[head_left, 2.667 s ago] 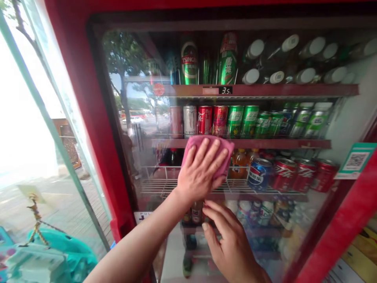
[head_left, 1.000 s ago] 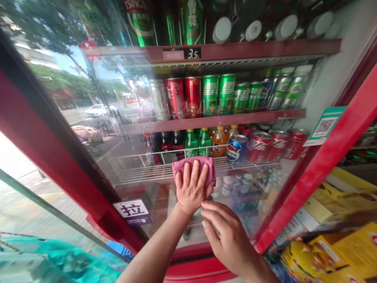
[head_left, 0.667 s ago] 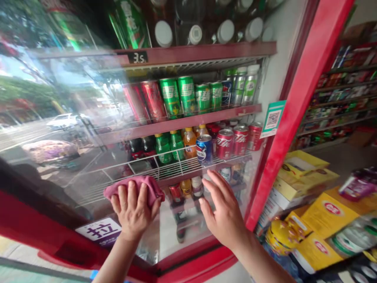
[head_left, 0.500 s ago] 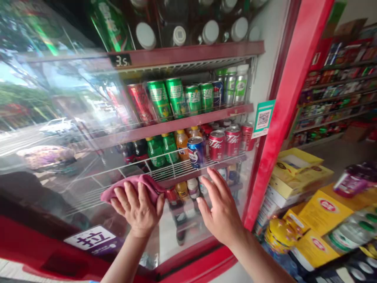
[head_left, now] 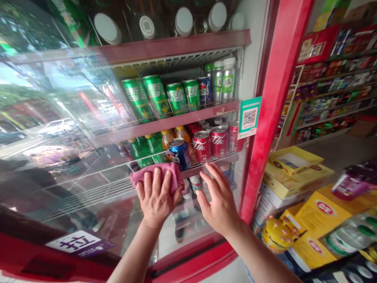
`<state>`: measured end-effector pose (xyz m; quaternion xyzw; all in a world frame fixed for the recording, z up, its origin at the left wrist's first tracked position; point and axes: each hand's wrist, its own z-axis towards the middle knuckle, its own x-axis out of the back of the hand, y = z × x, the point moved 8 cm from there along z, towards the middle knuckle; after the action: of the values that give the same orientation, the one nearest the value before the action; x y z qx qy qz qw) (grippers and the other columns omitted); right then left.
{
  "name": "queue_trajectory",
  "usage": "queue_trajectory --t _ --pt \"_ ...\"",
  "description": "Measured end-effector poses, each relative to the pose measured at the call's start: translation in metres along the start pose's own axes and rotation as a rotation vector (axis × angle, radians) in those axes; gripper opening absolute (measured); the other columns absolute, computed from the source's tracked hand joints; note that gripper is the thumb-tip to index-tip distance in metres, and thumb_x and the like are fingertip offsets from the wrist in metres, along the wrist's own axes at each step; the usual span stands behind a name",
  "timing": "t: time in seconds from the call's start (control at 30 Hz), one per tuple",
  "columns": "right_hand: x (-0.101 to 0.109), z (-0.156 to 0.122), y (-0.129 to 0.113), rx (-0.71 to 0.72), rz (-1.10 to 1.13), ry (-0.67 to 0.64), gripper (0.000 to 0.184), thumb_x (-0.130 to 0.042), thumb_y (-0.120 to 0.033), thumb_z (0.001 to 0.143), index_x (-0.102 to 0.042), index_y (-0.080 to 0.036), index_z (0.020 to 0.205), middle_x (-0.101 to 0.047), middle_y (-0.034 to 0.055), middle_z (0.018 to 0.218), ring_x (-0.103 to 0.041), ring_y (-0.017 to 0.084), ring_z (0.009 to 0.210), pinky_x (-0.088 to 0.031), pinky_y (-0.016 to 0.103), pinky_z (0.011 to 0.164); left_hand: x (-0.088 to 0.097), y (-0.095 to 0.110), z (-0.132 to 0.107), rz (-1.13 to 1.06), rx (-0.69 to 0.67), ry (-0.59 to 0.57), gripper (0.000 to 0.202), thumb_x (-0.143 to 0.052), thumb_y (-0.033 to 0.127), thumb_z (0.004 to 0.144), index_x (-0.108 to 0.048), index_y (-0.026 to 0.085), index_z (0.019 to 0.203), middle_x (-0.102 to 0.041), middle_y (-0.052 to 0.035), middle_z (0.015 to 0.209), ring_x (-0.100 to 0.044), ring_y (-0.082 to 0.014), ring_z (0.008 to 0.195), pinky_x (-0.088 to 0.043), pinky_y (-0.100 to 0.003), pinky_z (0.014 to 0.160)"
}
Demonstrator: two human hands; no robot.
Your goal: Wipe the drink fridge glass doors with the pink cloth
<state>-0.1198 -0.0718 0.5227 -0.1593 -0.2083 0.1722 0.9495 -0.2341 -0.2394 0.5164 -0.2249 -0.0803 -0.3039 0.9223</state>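
Note:
My left hand [head_left: 157, 196] presses a folded pink cloth [head_left: 156, 175] flat on the glass door [head_left: 118, 208] of a drinks fridge, its fingers spread over the cloth and the thumb along its right edge. To its right, my right hand [head_left: 219, 200] is open with fingers apart and slightly bent, near or on the glass; I cannot tell whether it touches. Behind the glass, just above the hands, stand a blue can [head_left: 180, 152] and red cans [head_left: 202, 146]. Green cans [head_left: 156, 96] fill the shelf above them.
A red door frame [head_left: 273, 102] borders the glass, with a QR code sticker [head_left: 249, 118] beside it. At lower left is a white and purple label [head_left: 78, 241]. Yellow boxes [head_left: 322, 208] and bottles stand at right, before stocked store shelves [head_left: 338, 86]. Street reflections cover the left glass.
My left hand has slid the pink cloth to the right and slightly up across the glass, closer to my right hand. The view has shifted a little; my right hand keeps its open pose.

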Motion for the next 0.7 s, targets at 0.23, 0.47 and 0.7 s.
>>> queue_trajectory --t 0.23,0.47,0.7 --pt "0.023 -0.007 0.038 -0.033 0.002 0.047 0.047 -0.061 -0.023 0.107 -0.055 -0.019 0.153 -0.056 0.0211 0.167 -0.046 0.036 0.164 -0.052 0.066 0.128 -0.011 0.020 0.009 0.007 0.087 0.083 0.103 -0.078 0.057 0.092 -0.036 0.013 0.175 -0.024 -0.0219 0.185 -0.011 -0.0414 0.176 -0.006 -0.060 0.141" --pt "0.047 -0.012 0.070 -0.060 -0.021 0.067 0.044 -0.061 -0.024 0.107 -0.058 -0.019 0.151 -0.060 0.0209 0.162 -0.052 0.038 0.159 -0.056 0.067 0.123 -0.048 0.141 0.079 -0.059 -0.054 0.026 0.085 -0.066 0.050 0.102 -0.037 0.017 0.175 -0.033 -0.0151 0.182 -0.004 -0.0319 0.177 -0.001 -0.054 0.143" --pt "0.068 -0.009 0.078 -0.039 -0.031 0.070 0.041 -0.061 -0.023 0.107 -0.060 -0.019 0.148 -0.061 0.0197 0.162 -0.052 0.036 0.159 -0.054 0.064 0.126 -0.047 0.138 0.074 -0.051 -0.041 0.011 0.087 -0.072 0.054 0.099 -0.042 0.018 0.173 -0.044 -0.0161 0.177 -0.010 -0.0304 0.177 -0.006 -0.052 0.143"
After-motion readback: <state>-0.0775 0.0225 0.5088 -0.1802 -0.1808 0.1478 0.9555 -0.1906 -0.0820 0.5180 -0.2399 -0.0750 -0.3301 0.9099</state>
